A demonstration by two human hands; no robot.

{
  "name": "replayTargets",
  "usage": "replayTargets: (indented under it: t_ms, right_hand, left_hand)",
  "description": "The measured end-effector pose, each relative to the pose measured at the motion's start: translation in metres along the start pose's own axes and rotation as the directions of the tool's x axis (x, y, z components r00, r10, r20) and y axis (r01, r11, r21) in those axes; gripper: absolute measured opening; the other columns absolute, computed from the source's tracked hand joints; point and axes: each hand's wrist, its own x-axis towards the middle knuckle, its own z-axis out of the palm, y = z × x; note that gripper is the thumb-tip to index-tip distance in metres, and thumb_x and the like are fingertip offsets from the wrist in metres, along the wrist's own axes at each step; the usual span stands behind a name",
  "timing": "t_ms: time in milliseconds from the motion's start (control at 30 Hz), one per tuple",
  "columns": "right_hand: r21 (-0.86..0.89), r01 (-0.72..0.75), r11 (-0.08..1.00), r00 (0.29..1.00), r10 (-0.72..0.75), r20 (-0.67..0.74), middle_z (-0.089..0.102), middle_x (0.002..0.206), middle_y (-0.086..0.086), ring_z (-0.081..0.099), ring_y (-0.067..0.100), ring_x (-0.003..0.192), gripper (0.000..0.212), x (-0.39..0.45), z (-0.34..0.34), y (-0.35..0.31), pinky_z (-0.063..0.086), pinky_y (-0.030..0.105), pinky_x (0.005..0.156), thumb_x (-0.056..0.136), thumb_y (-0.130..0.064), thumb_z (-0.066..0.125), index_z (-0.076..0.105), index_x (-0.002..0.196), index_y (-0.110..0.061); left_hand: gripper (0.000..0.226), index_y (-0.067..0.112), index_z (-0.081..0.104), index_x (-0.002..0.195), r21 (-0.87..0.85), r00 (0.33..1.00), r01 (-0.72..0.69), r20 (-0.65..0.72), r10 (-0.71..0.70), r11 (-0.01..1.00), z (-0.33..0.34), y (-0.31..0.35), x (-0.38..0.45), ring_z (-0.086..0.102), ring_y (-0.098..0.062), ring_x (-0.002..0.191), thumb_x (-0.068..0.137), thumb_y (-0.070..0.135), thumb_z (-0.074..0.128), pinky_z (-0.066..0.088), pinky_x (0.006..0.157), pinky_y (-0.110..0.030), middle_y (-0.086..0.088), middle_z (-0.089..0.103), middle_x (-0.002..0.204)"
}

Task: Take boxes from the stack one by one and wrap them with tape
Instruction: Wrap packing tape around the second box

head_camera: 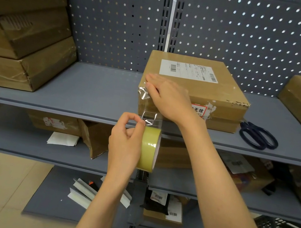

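box: a flat cardboard box [195, 90] lies on the grey shelf [93, 92], just right of centre, white label on top.
right hand: the right hand [166, 98] lies flat with straight fingers on the box's near-left corner, pressing clear tape [150, 115] onto it.
left hand: at 6 o'clock from the box, the left hand [124, 145] grips the yellowish tape roll [148, 149], thumb and forefinger pinched at its top edge.
tape strip: runs from the roll up to the box's front face.
stack: wrapped boxes [20, 32] piled at 9 o'clock.
scissors: dark scissors [257, 134] at 3 o'clock, just beside the box.
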Motion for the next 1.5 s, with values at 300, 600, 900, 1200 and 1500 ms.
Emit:
replayTargets:
  t_ms: [300, 600, 900, 1200, 1500]
  right_hand:
    - [-0.01, -0.004, 1.0, 1.0, 0.004, -0.006, 0.055, 0.133, 0.002, 0.049, 0.022, 0.122, 0.039, -0.0016, -0.0001, -0.0006, 0.042, 0.036, 0.093, 0.104, -0.03, 0.028, 0.051, 0.13, -0.013]
    - [-0.021, -0.006, 1.0, 1.0, 0.006, -0.014, 0.055, 0.133, 0.0, 0.049, 0.021, 0.123, 0.038, -0.0002, 0.0016, 0.0004, 0.041, 0.034, 0.09, 0.104, -0.03, 0.027, 0.052, 0.129, -0.016]
    - [-0.038, 0.004, 0.999, 1.0, -0.005, -0.03, 0.053, 0.136, -0.001, 0.048, 0.021, 0.125, 0.039, -0.0019, 0.0019, -0.0003, 0.043, 0.037, 0.093, 0.104, -0.03, 0.027, 0.05, 0.132, -0.016]
    - [-0.057, 0.016, 0.998, 0.997, -0.02, -0.076, 0.053, 0.135, 0.0, 0.048, 0.021, 0.125, 0.038, -0.0024, 0.0056, 0.0007, 0.043, 0.038, 0.092, 0.104, -0.029, 0.026, 0.05, 0.132, -0.016]
    - [0.076, 0.044, 0.996, 0.997, -0.038, -0.074, 0.036, 0.152, 0.001, 0.031, 0.015, 0.14, 0.045, -0.005, 0.0014, 0.0017, 0.027, 0.029, 0.109, 0.106, -0.029, 0.026, 0.036, 0.146, -0.013]
  left_hand:
    - [0.011, 0.023, 0.055, 0.087, -0.021, 1.0, 0.029, 0.003, -0.029, 0.999, 0.0006, -0.0044, -0.0007, 0.035, -0.002, 0.038, 0.097, 0.019, 0.052, 0.028, 0.04, -0.009, 0.01, 0.036, 0.034]
    - [0.013, 0.025, 0.057, 0.086, 0.009, 1.0, -0.002, -0.002, 0.002, 1.0, 0.0002, -0.0014, 0.0007, 0.03, -0.005, 0.037, 0.096, 0.019, 0.052, 0.026, 0.042, -0.015, 0.01, 0.033, 0.034]
    - [0.007, 0.02, 0.06, 0.095, -0.011, 0.999, 0.035, -0.031, -0.036, 0.999, 0.0003, -0.002, -0.0002, 0.037, -0.001, 0.037, 0.096, 0.022, 0.053, 0.03, 0.041, -0.008, 0.011, 0.036, 0.033]
    - [0.012, 0.019, 0.053, 0.105, -0.07, 0.996, 0.08, -0.042, -0.083, 0.994, 0.0033, -0.002, -0.0016, 0.042, 0.002, 0.039, 0.095, 0.024, 0.057, 0.033, 0.043, -0.008, 0.014, 0.044, 0.036]
    - [0.006, 0.02, 0.058, 0.091, -0.009, 0.997, 0.073, -0.033, -0.074, 0.997, 0.0016, -0.0014, 0.0004, 0.038, 0.0, 0.037, 0.095, 0.021, 0.054, 0.028, 0.039, -0.011, 0.014, 0.04, 0.034]
